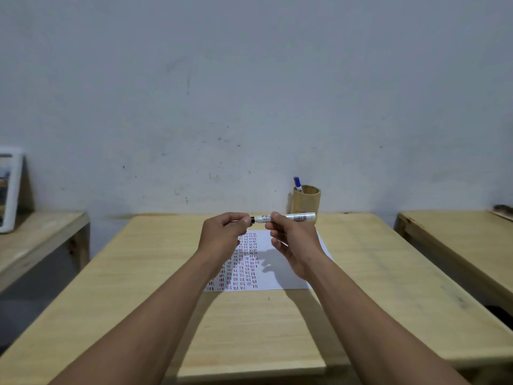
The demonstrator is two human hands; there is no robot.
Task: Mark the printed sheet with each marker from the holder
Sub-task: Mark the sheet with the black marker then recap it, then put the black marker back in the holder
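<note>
Overhead, wooden table, scuffed wall

Printed sheet lies flat on the middle table, toward its far half; holder stands behind the sheet at the table's far edge, right of centre, against the wall, with one marker in the holder leaning left. Both hands raised above the sheet's far end: left hand at the left tip of a held marker lying crosswise, right hand around its middle, its other end jutting right, before the holder. A second table stands left with a framed picture propped on it against the wall; a third table stands right.
</note>
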